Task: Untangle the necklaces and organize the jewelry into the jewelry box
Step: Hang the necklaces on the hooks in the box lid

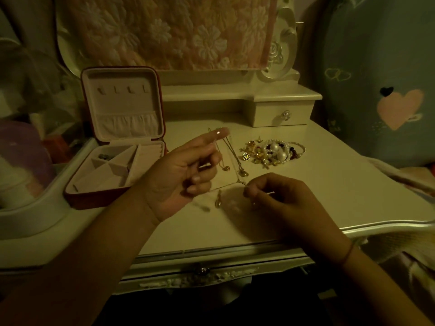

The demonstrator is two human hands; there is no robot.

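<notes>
L hand [186, 169] & R hand [280, 201] hold tangled necklaces [242, 172], frame centre.
L index raised, chains draped over it, other fingers curled; R pinches chain. Knot itself dim, blurred.

On my feed: two bare forearms, entering from 7 and 5 o'clock. Left hand [186, 170] near centre, right hand [280, 201] toward 4 o'clock. Thin reddish cord bracelet [347, 254] round right wrist, single strand, snug. Nails short, rounded; left forefinger nail [220, 132] shows small glint. Light dim, finer marks unreadable.
</notes>
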